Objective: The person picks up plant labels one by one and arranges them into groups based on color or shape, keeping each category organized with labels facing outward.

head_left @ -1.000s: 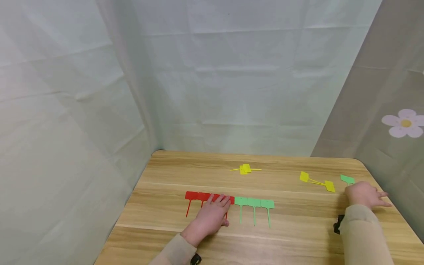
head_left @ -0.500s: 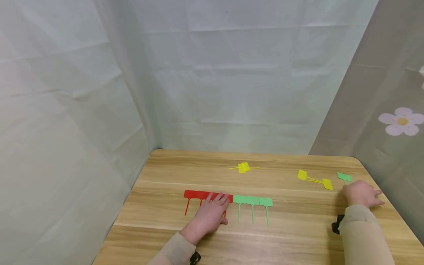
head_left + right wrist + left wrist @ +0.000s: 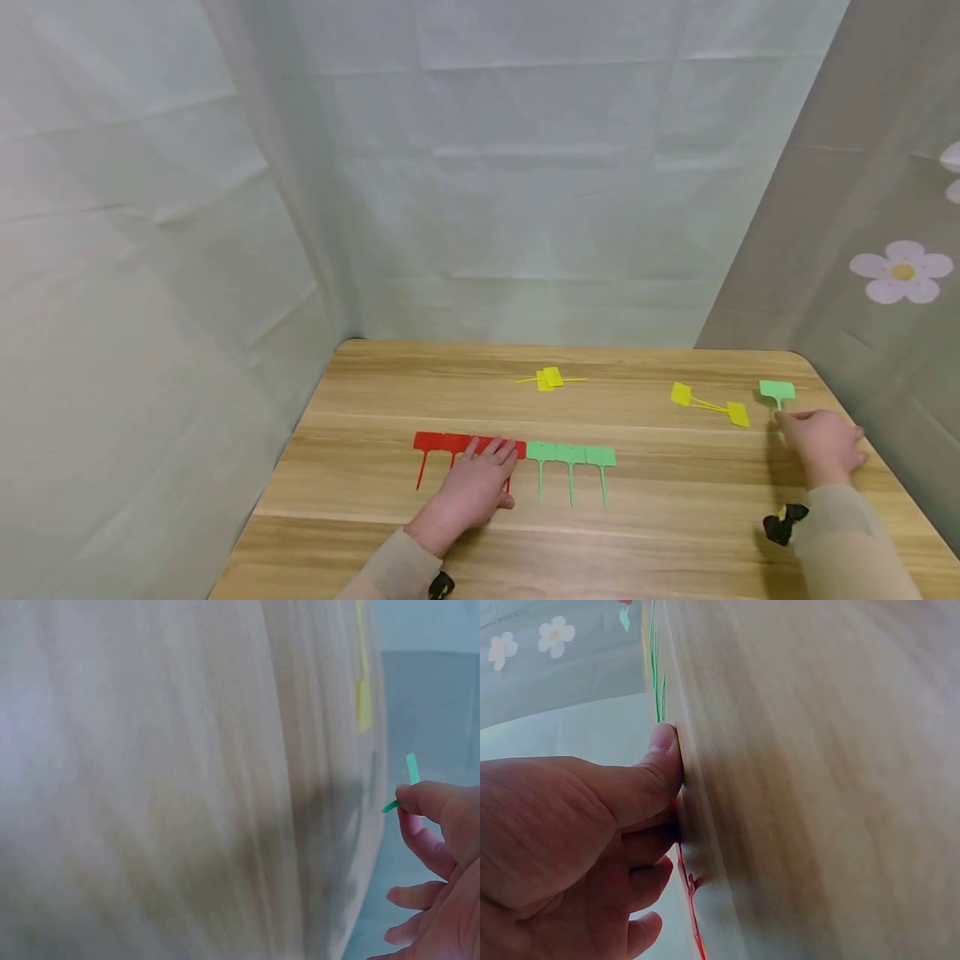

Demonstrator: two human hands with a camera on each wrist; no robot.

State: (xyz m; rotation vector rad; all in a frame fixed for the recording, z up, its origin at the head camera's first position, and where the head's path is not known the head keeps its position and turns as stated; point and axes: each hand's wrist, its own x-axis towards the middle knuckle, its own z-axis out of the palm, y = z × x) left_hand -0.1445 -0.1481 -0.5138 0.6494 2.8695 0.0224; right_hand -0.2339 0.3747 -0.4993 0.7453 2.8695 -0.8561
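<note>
My right hand (image 3: 823, 442) pinches the stem of a green cable tie tag (image 3: 777, 389) between thumb and index finger at the table's far right. In the right wrist view that green tag stands off the tabletop, and the other fingers are spread. My left hand (image 3: 472, 487) rests with extended fingers on a row of red cable tie tags (image 3: 429, 441), hiding part of them. Three green tags (image 3: 571, 453) continue the row to the right, stems toward me. In the left wrist view the thumb (image 3: 664, 742) lies against the table.
Two overlapping yellow tags (image 3: 553, 377) lie at the back middle of the wooden table (image 3: 675, 517). Another yellow pair (image 3: 738, 414), stems crossing, lies left of my right hand. Cloth walls (image 3: 540, 208) stand behind and at both sides.
My right hand has turned and lifted the green tag off the table, its head now facing more level. The left hand stays on the red tags. The head view has shifted slightly.
</note>
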